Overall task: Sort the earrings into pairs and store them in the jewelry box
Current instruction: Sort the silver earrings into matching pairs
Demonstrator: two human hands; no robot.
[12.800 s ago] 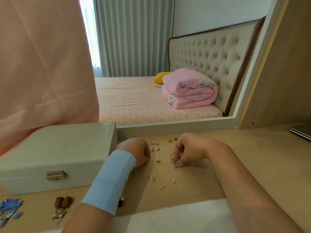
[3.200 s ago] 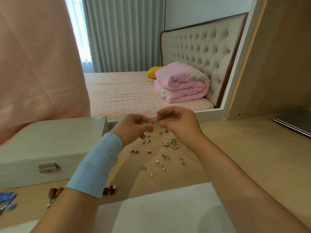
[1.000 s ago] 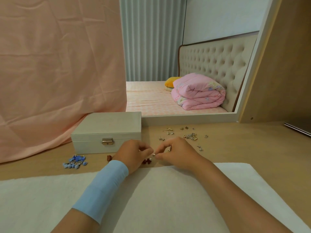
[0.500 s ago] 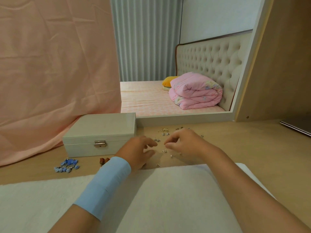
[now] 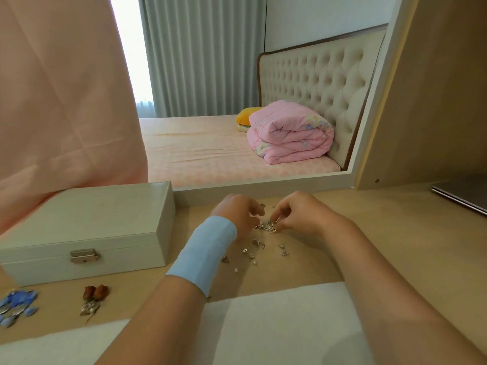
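**A:** Where do the studs (image 5: 267, 226) lie?

**B:** On the surface (image 5: 395, 233), right of the box (image 5: 87, 222). There is a small tangle between the two hands, and loose ones are scattered nearer the cloth (image 5: 276, 325). The box is closed with its latch to the front, so I cannot see what is inside.

**A:** And the hands?

**B:** The right hand (image 5: 297, 214) has thumb and forefinger nipped together on a piece at the edge of the tangle. The left hand (image 5: 238, 214) hangs over the other side with its fingers curled down. Whether it holds anything I cannot tell.

**A:** How will they handle?

**B:** I'd judge them almost weightless, hard, smooth metal (the sort that skates away at a nudge). Posts and hooks probably snag each other in that tangle, and thin posts could bend, so tease pieces apart rather than pull. Take each one by its head between two fingertips, with the post pointing away.

**A:** The bigger ones?

**B:** The blue ones (image 5: 17, 308) and the red pair (image 5: 95, 293) lie in front of the box, each lot together. They look like danglers, best lifted by the hook so the drops hang free.
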